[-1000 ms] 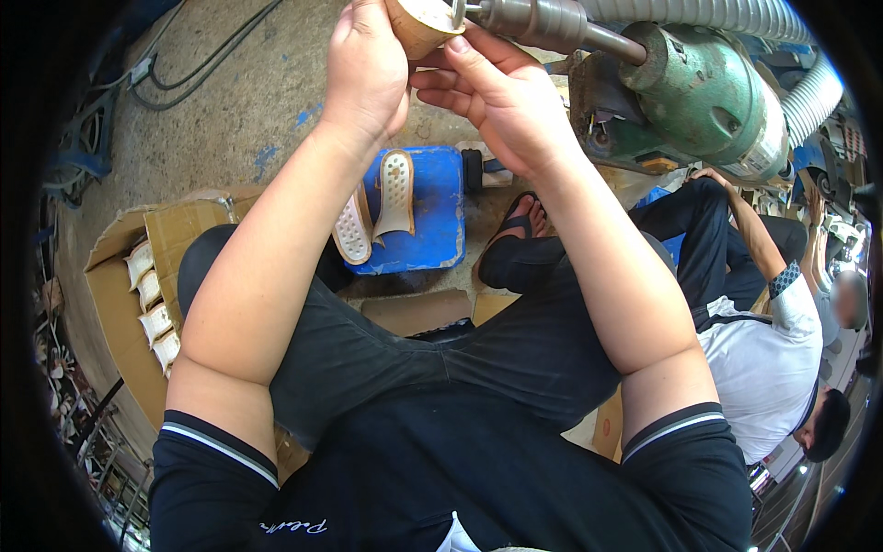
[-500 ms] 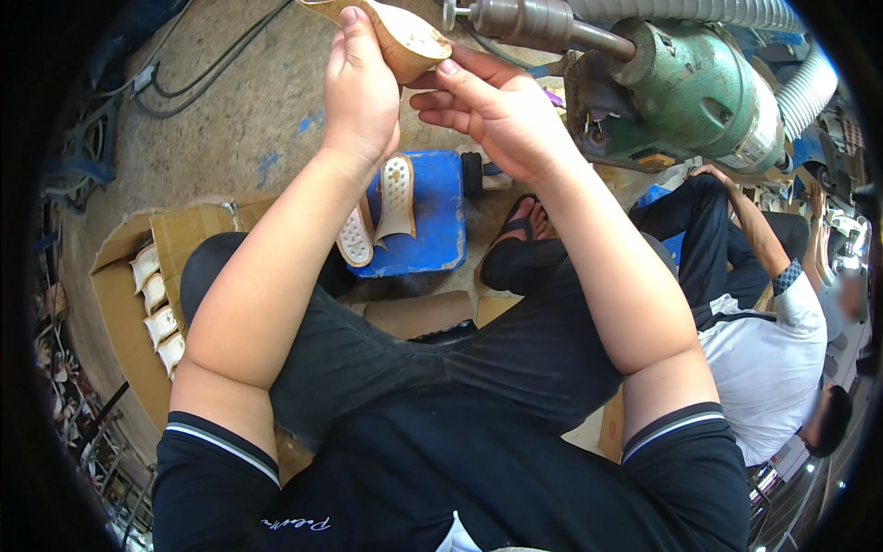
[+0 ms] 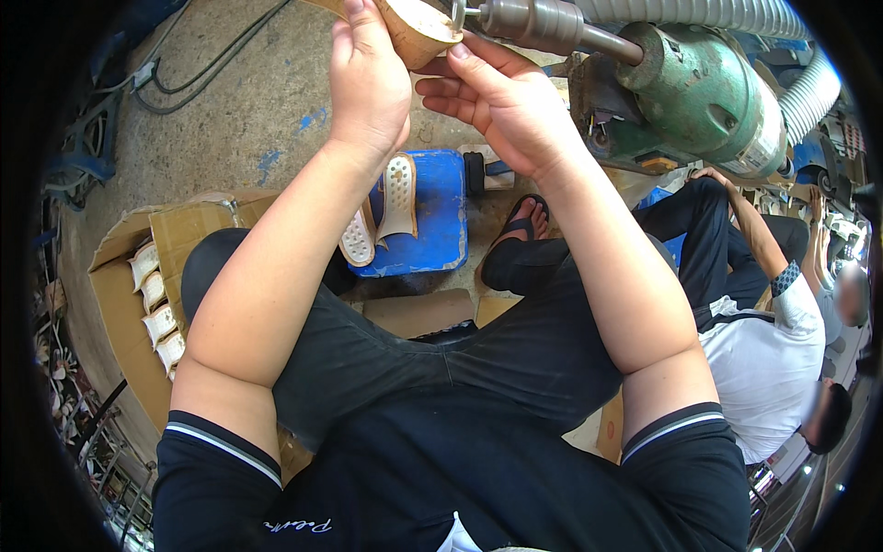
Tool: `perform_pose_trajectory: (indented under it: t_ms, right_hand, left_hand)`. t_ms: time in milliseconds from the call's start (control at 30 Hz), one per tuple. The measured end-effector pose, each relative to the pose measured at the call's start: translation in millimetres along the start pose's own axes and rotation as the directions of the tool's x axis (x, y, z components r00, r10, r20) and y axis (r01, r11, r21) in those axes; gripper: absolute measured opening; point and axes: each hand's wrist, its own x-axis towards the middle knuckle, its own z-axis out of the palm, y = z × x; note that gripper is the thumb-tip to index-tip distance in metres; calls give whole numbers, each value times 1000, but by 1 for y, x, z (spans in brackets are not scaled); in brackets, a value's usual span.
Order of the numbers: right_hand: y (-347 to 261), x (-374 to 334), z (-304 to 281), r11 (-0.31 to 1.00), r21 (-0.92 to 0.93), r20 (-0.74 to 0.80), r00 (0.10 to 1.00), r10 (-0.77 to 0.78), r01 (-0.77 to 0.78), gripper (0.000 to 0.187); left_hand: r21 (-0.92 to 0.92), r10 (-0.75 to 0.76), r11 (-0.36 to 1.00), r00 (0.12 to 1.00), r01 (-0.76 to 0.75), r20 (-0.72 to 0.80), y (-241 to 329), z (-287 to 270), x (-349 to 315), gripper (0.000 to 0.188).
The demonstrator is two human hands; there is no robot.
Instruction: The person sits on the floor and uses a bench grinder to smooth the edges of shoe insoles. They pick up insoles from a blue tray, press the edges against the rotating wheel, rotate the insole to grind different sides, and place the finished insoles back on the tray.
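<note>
At the top edge, a tan wedge-shaped shoe sole (image 3: pixel 425 41) with a pale hollow side is held up, partly out of the picture. My left hand (image 3: pixel 372 97) is wrapped round it, thumb on top. My right hand (image 3: pixel 506 101) pinches its right end between thumb and forefinger, the other fingers loosely bent. Right against that end sits the small round metal bit (image 3: pixel 457 13) of a spindle; whether it touches the sole I cannot tell. The spindle (image 3: pixel 533 23) comes out of a green motor (image 3: pixel 694 97). Below my hands, two similar soles (image 3: pixel 398 198) with holed white faces lie on a blue stool (image 3: pixel 441 216).
A cardboard box (image 3: pixel 124 304) at my left holds several pale soles (image 3: pixel 158 322). Ribbed grey hoses (image 3: pixel 699 13) run behind the motor. A black cable (image 3: pixel 207 87) lies on the concrete floor. Close on my right sits a person in a white shirt (image 3: pixel 763 368).
Both hands have moved the sole slightly up and right, so its right end now meets or overlaps the spindle bit in view. The soles on the stool have stayed put.
</note>
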Motion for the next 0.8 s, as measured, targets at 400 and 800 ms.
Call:
perform_pose_trajectory:
  t_ms: [400, 800]
  right_hand:
    - [2, 7, -2, 1000, 18, 33, 999, -21, 20, 38]
    - [0, 7, -15, 992, 109, -40, 997, 72, -67, 38]
  left_hand:
    - [-11, 39, 999, 999, -39, 34, -1, -1, 5, 45]
    - [-76, -192, 968, 904, 238, 383, 12, -30, -4, 38]
